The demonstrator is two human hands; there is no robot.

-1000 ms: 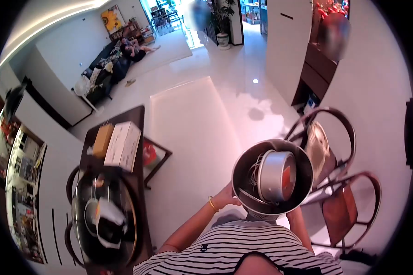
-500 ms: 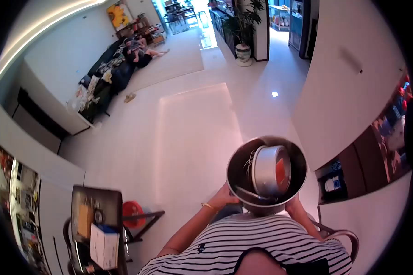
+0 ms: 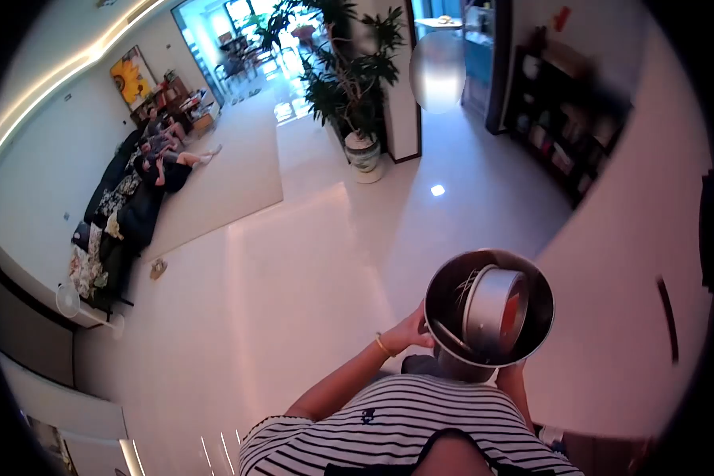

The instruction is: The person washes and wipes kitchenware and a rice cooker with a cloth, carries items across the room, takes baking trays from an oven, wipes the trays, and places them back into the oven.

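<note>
A deep metal mixing bowl (image 3: 444,289) is held in front of my body, its mouth facing up toward me. My left hand (image 3: 411,332) grips its left side, thumb near the rim. On the lower right, my right hand (image 3: 512,375) supports the bowl, its fingers mostly hidden beneath it. Inside lies a round silver cake tin (image 3: 486,305), tipped on its side, with something red-orange (image 3: 512,308) showing in it. Thin whisk wires (image 3: 468,282) stick up beside the tin, and a slim metal handle (image 3: 452,337) rests along the bowl's lower left wall.
A potted plant (image 3: 365,155) stands ahead by a doorway, with a dark shelf (image 3: 559,127) to its right. Along the left wall is a dark sofa (image 3: 139,210) with people seated beside it. Slippers (image 3: 158,269) and a white fan (image 3: 69,300) are on the left.
My view has moved forward and turned right; the plant and doorway look nearer. The side table at lower left has left the view. Both hands still hold the bowl.
</note>
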